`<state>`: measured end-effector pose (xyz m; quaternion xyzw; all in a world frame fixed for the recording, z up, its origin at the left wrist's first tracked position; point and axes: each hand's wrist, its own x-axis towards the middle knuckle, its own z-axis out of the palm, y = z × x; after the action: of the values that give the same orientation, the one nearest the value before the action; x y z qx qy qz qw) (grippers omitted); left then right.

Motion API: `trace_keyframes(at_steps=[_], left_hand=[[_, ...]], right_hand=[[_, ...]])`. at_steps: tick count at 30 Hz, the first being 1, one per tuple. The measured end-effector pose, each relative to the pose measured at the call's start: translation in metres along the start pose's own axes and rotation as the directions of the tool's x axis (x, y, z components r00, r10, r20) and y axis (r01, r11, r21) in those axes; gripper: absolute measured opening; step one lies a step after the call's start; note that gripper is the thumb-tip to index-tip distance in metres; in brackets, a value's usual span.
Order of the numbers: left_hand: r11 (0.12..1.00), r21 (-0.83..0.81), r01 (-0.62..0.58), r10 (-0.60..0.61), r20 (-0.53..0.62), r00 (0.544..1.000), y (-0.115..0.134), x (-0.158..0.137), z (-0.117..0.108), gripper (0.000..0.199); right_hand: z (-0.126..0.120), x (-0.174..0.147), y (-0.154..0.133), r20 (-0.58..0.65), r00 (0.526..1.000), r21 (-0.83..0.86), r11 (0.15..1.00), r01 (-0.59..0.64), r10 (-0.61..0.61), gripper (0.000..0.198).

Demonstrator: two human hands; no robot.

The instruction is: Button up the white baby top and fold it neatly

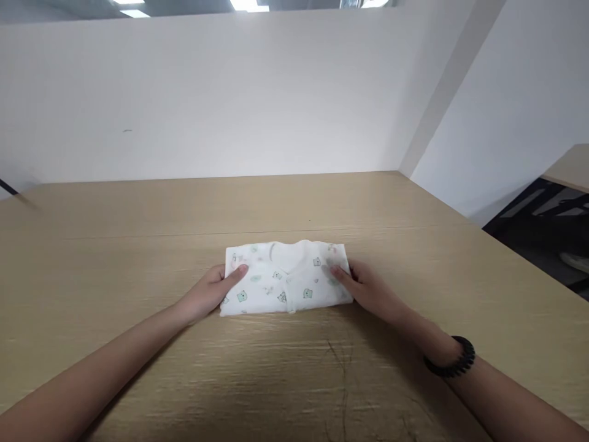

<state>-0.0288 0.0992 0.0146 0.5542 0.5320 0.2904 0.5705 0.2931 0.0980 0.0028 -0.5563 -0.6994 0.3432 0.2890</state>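
Note:
A folded white baby shirt [280, 279] with a print of small green animal faces lies across the middle of the view, its neckline at the top centre. My left hand [214, 288] grips its left edge, thumb on top and fingers hidden underneath. On the opposite edge my right hand [363, 282] pinches the cloth the same way, with the thumb on the front. A black coiled band [453, 359] circles my right wrist. Whether the shirt touches the table all along its underside cannot be made out.
The wooden table [138, 215] stretches out on all sides, with a seam running across it. A white partition [221, 98] rises at its back edge, and another white panel [506, 110] stands at the right. A few hair-like strands [343, 368] show near the front.

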Motion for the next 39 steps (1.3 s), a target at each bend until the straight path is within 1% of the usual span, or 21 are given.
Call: trace_keyframes(at_steps=[1, 3, 4, 6, 8, 10, 13, 15, 17, 19, 21, 23, 26, 28, 31, 34, 37, 39], left_hand=[[0.995, -0.083, 0.052, -0.050, 0.026, 0.998, 0.002, 0.001, 0.001, 0.047], [0.972, -0.192, 0.133, -0.114, 0.105, 0.988, 0.004, 0.002, 0.000, 0.049], [0.963, -0.214, 0.162, -0.135, 0.132, 0.982, 0.005, 0.003, -0.002, 0.052], [0.955, -0.231, 0.186, -0.157, 0.138, 0.978, 0.003, 0.005, -0.006, 0.059], [0.956, -0.247, 0.159, -0.134, 0.115, 0.984, 0.001, 0.006, -0.008, 0.064], [0.961, -0.252, 0.116, -0.093, 0.100, 0.991, -0.001, 0.006, -0.007, 0.065], [0.966, -0.251, 0.062, -0.048, 0.062, 0.997, -0.001, 0.007, -0.004, 0.063], [0.963, -0.267, 0.047, -0.040, 0.032, 0.999, -0.001, 0.007, -0.004, 0.059], [0.962, -0.271, 0.042, -0.040, 0.013, 0.999, -0.002, 0.008, -0.005, 0.055], [0.968, -0.248, 0.034, -0.034, 0.002, 0.999, -0.004, 0.010, -0.006, 0.053], [0.976, -0.216, 0.000, -0.009, -0.038, 0.999, -0.007, 0.011, -0.007, 0.049], [0.984, -0.166, -0.062, 0.043, -0.116, 0.992, -0.010, 0.012, -0.007, 0.045], [0.987, -0.017, -0.157, 0.149, -0.224, 0.963, -0.011, 0.013, -0.005, 0.041], [0.976, 0.107, -0.190, 0.211, -0.248, 0.945, -0.012, 0.013, -0.005, 0.040], [0.933, 0.263, -0.246, 0.306, -0.219, 0.926, -0.015, 0.014, -0.007, 0.038], [0.867, 0.390, -0.310, 0.389, -0.140, 0.911, -0.017, 0.014, -0.007, 0.037], [0.807, 0.494, -0.325, 0.405, -0.062, 0.912, -0.015, 0.013, -0.005, 0.039], [0.778, 0.539, -0.323, 0.406, -0.038, 0.913, -0.012, 0.012, -0.005, 0.041]], right_hand=[[0.000, 0.001, -0.001, 0.009, 1.000, 0.011, 1.000, -0.020, 0.019, 0.043], [0.000, 0.001, -0.001, 0.045, 0.999, 0.081, 0.997, -0.013, 0.009, 0.038], [-0.001, 0.002, -0.001, 0.058, 0.998, 0.116, 0.993, -0.005, -0.001, 0.036], [-0.001, 0.002, 0.000, 0.049, 0.999, 0.143, 0.990, 0.008, -0.015, 0.034], [0.001, 0.002, 0.001, 0.025, 0.999, 0.131, 0.990, 0.042, -0.045, 0.035], [0.003, 0.003, 0.001, 0.004, 0.995, 0.154, 0.984, 0.094, -0.096, 0.036], [0.005, 0.005, 0.003, -0.027, 0.988, 0.248, 0.957, 0.153, -0.151, 0.040], [0.007, 0.006, 0.005, -0.015, 0.986, 0.279, 0.947, 0.161, -0.163, 0.042], [0.008, 0.007, 0.008, 0.009, 0.988, 0.229, 0.962, 0.151, -0.157, 0.042], [0.009, 0.007, 0.011, -0.001, 0.991, 0.118, 0.984, 0.135, -0.136, 0.040], [0.010, 0.005, 0.012, -0.036, 0.993, 0.005, 0.994, 0.113, -0.113, 0.038], [0.011, 0.003, 0.011, -0.061, 0.994, -0.077, 0.993, 0.090, -0.095, 0.043], [0.012, 0.000, 0.007, -0.077, 0.994, -0.165, 0.984, 0.068, -0.081, 0.057], [0.010, -0.001, 0.004, -0.077, 0.993, -0.219, 0.973, 0.075, -0.094, 0.062], [0.007, -0.003, -0.002, -0.066, 0.993, -0.296, 0.952, 0.078, -0.102, 0.064], [0.003, -0.006, -0.009, -0.070, 0.995, -0.330, 0.943, 0.046, -0.074, 0.066], [0.001, -0.008, -0.012, -0.091, 0.993, -0.355, 0.934, 0.038, -0.075, 0.065], [0.000, -0.007, -0.011, -0.112, 0.987, -0.356, 0.932, 0.067, -0.113, 0.059]])
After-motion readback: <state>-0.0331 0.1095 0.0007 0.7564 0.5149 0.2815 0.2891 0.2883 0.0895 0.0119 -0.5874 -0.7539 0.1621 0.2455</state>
